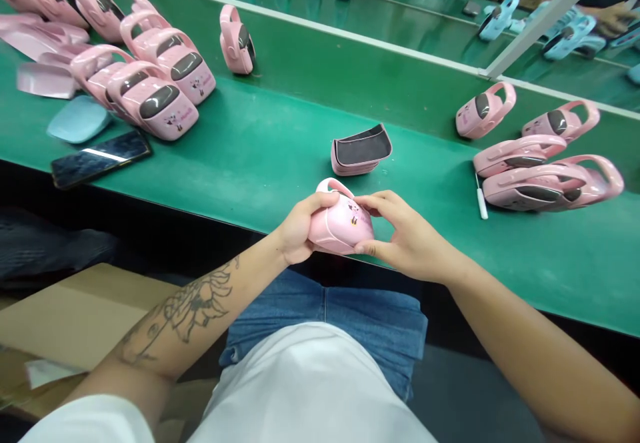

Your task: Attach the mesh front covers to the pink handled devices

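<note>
Between my two hands, at the near edge of the green bench, is a pink plastic device (341, 224) with a loop handle and a small printed cartoon figure. My left hand (303, 226) grips its left side, thumb on top by the handle. My right hand (400, 233) holds the right side, thumb and fingers closed around the printed end. Just beyond the device lies an open pink part with a dark grey lining (363, 151), touched by neither hand. The underside of the held device is hidden.
Several pink handled devices (167, 109) crowd the left, beside a light blue piece (79, 119) and a phone (100, 157). More pink devices (545, 169) lie at right, with a white-handled tool (481, 196). One pink device (237, 41) stands behind. Past the white rail, another person's hand (610, 21) is near blue devices (570, 36).
</note>
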Motion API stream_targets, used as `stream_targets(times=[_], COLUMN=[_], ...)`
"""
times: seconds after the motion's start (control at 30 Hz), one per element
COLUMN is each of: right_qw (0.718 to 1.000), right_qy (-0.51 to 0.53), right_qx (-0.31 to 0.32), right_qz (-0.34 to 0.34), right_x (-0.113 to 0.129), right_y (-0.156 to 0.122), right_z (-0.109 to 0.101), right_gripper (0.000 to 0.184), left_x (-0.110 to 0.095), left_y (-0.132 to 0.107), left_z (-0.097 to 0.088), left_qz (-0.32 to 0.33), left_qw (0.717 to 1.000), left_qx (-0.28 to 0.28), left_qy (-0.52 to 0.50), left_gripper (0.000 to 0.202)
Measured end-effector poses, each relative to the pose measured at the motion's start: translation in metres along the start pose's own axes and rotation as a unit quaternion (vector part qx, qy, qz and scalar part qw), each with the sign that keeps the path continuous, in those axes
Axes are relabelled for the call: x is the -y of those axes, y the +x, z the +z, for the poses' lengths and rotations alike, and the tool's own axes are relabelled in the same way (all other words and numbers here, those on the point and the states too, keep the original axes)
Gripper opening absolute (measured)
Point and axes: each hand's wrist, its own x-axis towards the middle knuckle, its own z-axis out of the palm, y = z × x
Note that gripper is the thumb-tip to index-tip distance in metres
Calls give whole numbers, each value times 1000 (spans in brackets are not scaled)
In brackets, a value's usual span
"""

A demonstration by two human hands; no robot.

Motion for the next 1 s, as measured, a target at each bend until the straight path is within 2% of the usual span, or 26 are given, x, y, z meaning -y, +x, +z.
stream_targets(times=[0.17, 0.3, 0.37, 0.43, 0.47, 0.53, 0.6, 0.67, 0.77, 0.9, 1.0], right_qw=[1000, 1000, 998, 985, 968, 902, 822, 770, 735, 721, 713], right_qy=[17, -7, 0, 78, 153, 339, 493, 576, 625, 645, 657], right_qx=[-8, -25, -42, -43, -27, 35, 78, 76, 38, -12, -21], right_qz=[0, -10, 46, 147, 199, 264, 274, 265, 258, 253, 243], right_x=[-5, -4, -4, -6, -7, -8, -5, -1, 4, 4, 3], right_y=[7, 5, 1, -4, -6, -10, -12, -12, -10, -9, -10], right_z=[8, 11, 12, 17, 20, 31, 42, 52, 62, 69, 74], right_gripper=[63, 62, 62, 57, 58, 69, 76, 74, 66, 56, 51], left_x=[6, 2, -3, -8, -9, -9, -8, -5, -3, -2, 1], left_y=[1, -3, -5, -6, -7, -7, -7, -7, -7, -8, -9], left_z=[2, 0, -1, -2, -2, -2, -2, -3, -3, -1, -2], left_qz=[12, 9, -16, -15, 3, 38, 45, 35, 39, 59, 75], left_qw=[1000, 1000, 1000, 1000, 1000, 998, 998, 998, 998, 996, 995], left_qx=[-17, -20, -3, 9, 13, 26, 36, 35, 9, -1, 1], left_qy=[-19, -19, -14, -17, -22, -33, -40, -47, -50, -61, -66], left_gripper=[45, 42, 43, 44, 43, 44, 48, 53, 53, 49, 50])
